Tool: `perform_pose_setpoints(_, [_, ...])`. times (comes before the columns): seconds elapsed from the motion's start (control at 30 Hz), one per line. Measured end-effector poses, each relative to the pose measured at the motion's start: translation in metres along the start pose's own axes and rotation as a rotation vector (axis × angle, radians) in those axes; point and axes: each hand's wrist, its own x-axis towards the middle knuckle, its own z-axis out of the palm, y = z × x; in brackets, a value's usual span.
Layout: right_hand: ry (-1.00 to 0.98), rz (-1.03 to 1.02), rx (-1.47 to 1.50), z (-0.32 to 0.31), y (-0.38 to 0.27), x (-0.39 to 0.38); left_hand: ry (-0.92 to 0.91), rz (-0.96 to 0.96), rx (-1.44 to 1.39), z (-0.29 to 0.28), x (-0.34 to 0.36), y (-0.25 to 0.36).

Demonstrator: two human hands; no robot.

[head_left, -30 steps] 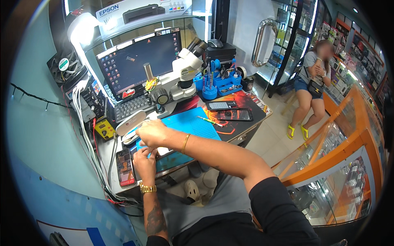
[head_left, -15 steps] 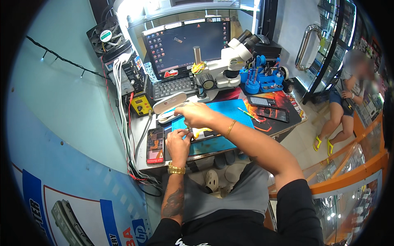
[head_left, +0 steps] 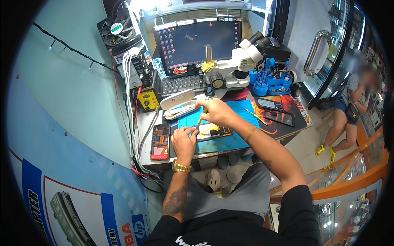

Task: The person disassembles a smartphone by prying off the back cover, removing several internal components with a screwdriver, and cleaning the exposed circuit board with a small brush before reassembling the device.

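Note:
An opened phone (head_left: 214, 130) with yellow flex ribbon and dark inner parts lies on the blue work mat (head_left: 242, 141). My left hand (head_left: 184, 141) is closed at the phone's left end, thumb and fingertips pressed on its edge. Above that end, my right hand (head_left: 218, 112) grips a slim yellow-green screwdriver (head_left: 200, 120) upright, its lower end near my left fingertips. The tip is too small to make out. Just left of my left hand lies a second phone-shaped piece (head_left: 160, 142), with a red lower edge and an orange ribbon.
Behind my hands sits an open white case (head_left: 179, 102) with tools. A green-handled tool (head_left: 252, 114) and dark phone parts (head_left: 279, 117) lie on the right. A microscope (head_left: 240, 61), keyboard (head_left: 180, 85) and blue tool holder (head_left: 273, 84) stand behind. A person (head_left: 355, 102) sits at far right.
My right hand has moved right, away from the white case, and the screwdriver now shows below it. My left fingers have shifted slightly, leaving more of the phone visible. The whole view has shifted a little.

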Motion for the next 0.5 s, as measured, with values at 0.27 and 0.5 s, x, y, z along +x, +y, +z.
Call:
perform_pose_setpoints(0.27, [0.048,0.258,0.331,0.001,0.022,-0.023,-0.049,0.011,-0.022,-0.006,-0.002,-0.006])
perform_pose_setpoints(0.5, [-0.077,0.488,0.736,0.038,0.043,-0.062,-0.056,-0.026,-0.135,-0.002,-0.003,-0.015])
